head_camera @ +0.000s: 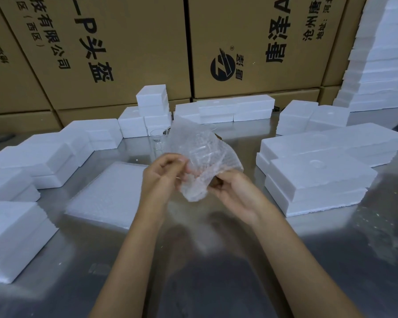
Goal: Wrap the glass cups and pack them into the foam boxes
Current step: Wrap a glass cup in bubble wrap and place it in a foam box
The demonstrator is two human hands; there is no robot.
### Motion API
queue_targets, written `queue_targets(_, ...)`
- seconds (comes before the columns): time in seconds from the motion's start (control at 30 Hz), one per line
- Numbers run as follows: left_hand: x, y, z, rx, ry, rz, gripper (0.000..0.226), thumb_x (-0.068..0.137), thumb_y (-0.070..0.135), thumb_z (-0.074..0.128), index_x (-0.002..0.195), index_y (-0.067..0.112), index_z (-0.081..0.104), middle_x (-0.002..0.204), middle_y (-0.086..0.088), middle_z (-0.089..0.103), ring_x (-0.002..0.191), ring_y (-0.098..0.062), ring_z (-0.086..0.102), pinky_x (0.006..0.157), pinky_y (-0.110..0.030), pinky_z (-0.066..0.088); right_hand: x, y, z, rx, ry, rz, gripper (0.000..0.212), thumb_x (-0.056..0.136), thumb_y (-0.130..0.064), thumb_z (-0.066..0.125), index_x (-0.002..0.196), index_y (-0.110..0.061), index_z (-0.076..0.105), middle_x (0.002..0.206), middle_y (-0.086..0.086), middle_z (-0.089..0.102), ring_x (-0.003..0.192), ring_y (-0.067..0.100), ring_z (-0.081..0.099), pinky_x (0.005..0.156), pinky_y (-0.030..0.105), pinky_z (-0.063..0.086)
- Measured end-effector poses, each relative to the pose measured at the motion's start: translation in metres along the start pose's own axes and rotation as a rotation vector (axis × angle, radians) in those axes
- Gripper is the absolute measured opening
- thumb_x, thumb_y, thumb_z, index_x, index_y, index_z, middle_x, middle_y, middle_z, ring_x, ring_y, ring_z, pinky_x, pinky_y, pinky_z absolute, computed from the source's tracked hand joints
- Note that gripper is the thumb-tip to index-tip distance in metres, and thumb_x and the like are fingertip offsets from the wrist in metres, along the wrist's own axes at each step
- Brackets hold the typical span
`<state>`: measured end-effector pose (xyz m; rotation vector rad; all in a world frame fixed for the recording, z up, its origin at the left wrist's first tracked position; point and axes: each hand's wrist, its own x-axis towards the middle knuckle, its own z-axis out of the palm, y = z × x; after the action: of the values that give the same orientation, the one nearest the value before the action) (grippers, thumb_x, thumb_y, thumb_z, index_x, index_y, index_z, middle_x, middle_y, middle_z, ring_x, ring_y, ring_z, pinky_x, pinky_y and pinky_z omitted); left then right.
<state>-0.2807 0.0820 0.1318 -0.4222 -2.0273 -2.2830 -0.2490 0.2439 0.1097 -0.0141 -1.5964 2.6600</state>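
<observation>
Two bare forearms reach out over the shiny metal counter (pixel 216 283), and at their ends the left hand (pixel 160 180) and right hand (pixel 233 191) meet around a crumpled sheet of bubble wrap (pixel 200 157) held up clear of the surface. The left fingers (pixel 170 160) are curled and pinch the near edge of the sheet; the right fingers (pixel 218 181) are clamped on its underside, thumb side hidden by the film. Inside the wrap, just above and between the fingers, sits the hazy outline of a glass cup (pixel 203 154), so the step in hand looks like the wrapping itself, with the loose top of the sheet not yet folded in. Left of the left fingers lies a flat stack of bubble wrap sheets (pixel 108 193). Beyond the fingers stands a bare glass cup (pixel 157 141), and the rim of another (pixel 209 126) shows behind the raised wrap. To the right of the right fingers rest stacked foam boxes (pixel 317 180), closed as far as I can tell. The next move probably calls for tucking the free end tight round the cup, then opening a box to receive it
</observation>
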Motion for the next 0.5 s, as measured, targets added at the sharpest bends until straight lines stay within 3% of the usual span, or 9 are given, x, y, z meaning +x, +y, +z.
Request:
queue_targets(0.07,0.003,-0.002,-0.004,0.089,0.202,0.079,0.007,0.092,0.011,0.068,0.098,0.012,0.066,0.087,0.004,0.067,0.074,-0.008,0.057,0.068,-0.021,0.046,-0.001,-0.001,-0.001,-0.028,-0.024,0.015,0.023,0.098,0.003,0.042,0.097,-0.007,0.063,0.080,0.006,0.060,0.074,0.013,0.060,0.082,0.033,0.058)
queue_targets(0.13,0.003,-0.007,-0.005,0.212,0.298,0.124,0.027,0.089,0.021,0.075,0.111,0.026,0.060,0.108,0.007,0.061,0.094,-0.005,0.056,0.080,-0.020,0.045,-0.003,-0.002,0.001,-0.052,-0.048,0.047,0.021,0.099,0.002,0.040,0.102,-0.004,0.060,0.083,0.010,0.055,0.073,0.014,0.058,0.078,0.033,0.058)
queue_targets(0.23,0.004,-0.008,-0.009,0.284,0.218,0.120,0.051,0.088,0.038,0.075,0.131,0.038,0.050,0.135,0.015,0.052,0.119,-0.003,0.050,0.087,-0.013,0.041,-0.006,-0.002,0.004,-0.075,-0.101,0.077,0.022,0.100,0.001,0.038,0.112,-0.002,0.056,0.096,0.016,0.048,0.075,0.019,0.055,0.068,0.031,0.056)
queue_targets(0.33,0.008,-0.008,-0.021,0.193,0.022,0.025,0.059,0.080,0.055,0.075,0.132,0.036,0.057,0.129,0.020,0.063,0.115,0.001,0.060,0.083,-0.011,0.047,-0.010,-0.004,0.007,-0.127,-0.132,0.063,0.022,0.100,0.000,0.038,0.112,-0.001,0.057,0.102,0.022,0.052,0.075,0.022,0.056,0.059,0.029,0.049)
queue_targets(0.37,0.008,-0.008,-0.023,0.152,-0.056,-0.029,0.064,0.075,0.059,0.075,0.132,0.034,0.059,0.124,0.019,0.068,0.112,-0.001,0.064,0.088,-0.017,0.051,-0.011,-0.004,0.007,-0.137,-0.140,0.048,0.022,0.100,-0.001,0.040,0.113,-0.001,0.058,0.106,0.025,0.056,0.081,0.028,0.058,0.064,0.033,0.051)
queue_targets(0.43,0.008,-0.010,-0.024,0.124,-0.190,-0.111,0.067,0.074,0.064,0.073,0.132,0.032,0.062,0.121,0.011,0.072,0.112,-0.009,0.068,0.104,-0.034,0.049,-0.011,-0.003,0.007,-0.154,-0.131,0.019,0.027,0.100,-0.006,0.044,0.119,-0.001,0.062,0.122,0.025,0.064,0.108,0.044,0.061,0.091,0.050,0.052)
queue_targets(0.5,0.007,-0.011,-0.022,0.137,-0.263,-0.108,0.050,0.081,0.064,0.071,0.123,0.036,0.067,0.118,0.008,0.074,0.110,-0.013,0.070,0.107,-0.041,0.045,-0.011,-0.001,0.006,-0.173,-0.113,0.000,0.029,0.101,-0.013,0.048,0.125,-0.008,0.063,0.128,0.018,0.065,0.124,0.041,0.056,0.110,0.059,0.038)
